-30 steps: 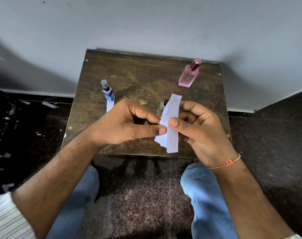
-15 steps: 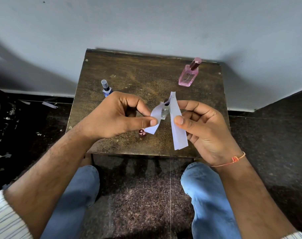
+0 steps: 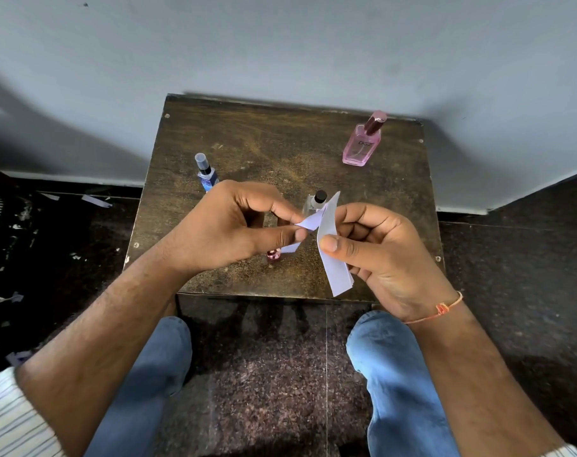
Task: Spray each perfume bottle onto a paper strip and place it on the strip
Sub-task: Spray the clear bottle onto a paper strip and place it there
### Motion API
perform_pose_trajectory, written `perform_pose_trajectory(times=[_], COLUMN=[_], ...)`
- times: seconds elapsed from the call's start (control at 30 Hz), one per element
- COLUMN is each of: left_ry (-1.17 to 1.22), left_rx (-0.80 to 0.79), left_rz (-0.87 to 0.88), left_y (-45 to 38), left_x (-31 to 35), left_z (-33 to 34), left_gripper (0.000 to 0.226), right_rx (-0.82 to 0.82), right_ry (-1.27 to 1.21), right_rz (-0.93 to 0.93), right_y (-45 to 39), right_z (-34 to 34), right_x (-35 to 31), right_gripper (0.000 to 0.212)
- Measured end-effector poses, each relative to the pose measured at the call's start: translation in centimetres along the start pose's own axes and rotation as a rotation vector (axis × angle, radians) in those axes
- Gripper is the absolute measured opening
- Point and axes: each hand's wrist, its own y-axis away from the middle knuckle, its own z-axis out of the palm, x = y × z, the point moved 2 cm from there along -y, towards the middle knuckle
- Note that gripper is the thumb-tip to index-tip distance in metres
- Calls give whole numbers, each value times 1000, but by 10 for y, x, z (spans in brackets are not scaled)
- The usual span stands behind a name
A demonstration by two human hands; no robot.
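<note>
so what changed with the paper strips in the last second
The left hand has pinched one strip and peeled it leftward off the stack of strips, which the right hand still holds, now tilted. That exposes the clear bottle behind. The pink bottle and blue bottle stayed put.

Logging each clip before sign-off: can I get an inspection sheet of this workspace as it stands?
Surface: small worn wooden table against a wall.
Job's things: pink perfume bottle upright at far right; blue bottle upright at left; clear bottle partly hidden behind the hands.
Clutter: small pink cap near the front edge.
Grippers: left hand pinches one paper strip; right hand holds the strip stack.
Cables: nothing seen.
Surroundings: paper scraps on the dark floor at left.
</note>
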Motion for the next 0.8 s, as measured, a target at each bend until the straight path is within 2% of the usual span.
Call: perform_pose_trajectory(times=[0.2, 0.47, 0.57, 0.7, 0.8], left_ry=[-20, -153, -149, -117, -134], left_rx=[45, 59, -3, -13, -17], left_rz=[47, 69, 49, -45, 11], left_y=[-1, -1, 1, 4, 3], left_x=[1, 2, 2, -2, 2], left_z=[-1, -2, -2, 3, 2], left_gripper=[27, 16, 11, 23, 14], right_rx=[9, 23, 23, 12, -3], right_ry=[23, 54, 76, 127, 112], right_rz=[1, -11, -7, 5, -3], right_y=[0, -1, 0, -1, -1], right_z=[2, -1, 0, 1, 2], right_x=[1, 2, 3, 4, 4], right_gripper=[24, 25, 24, 33, 33])
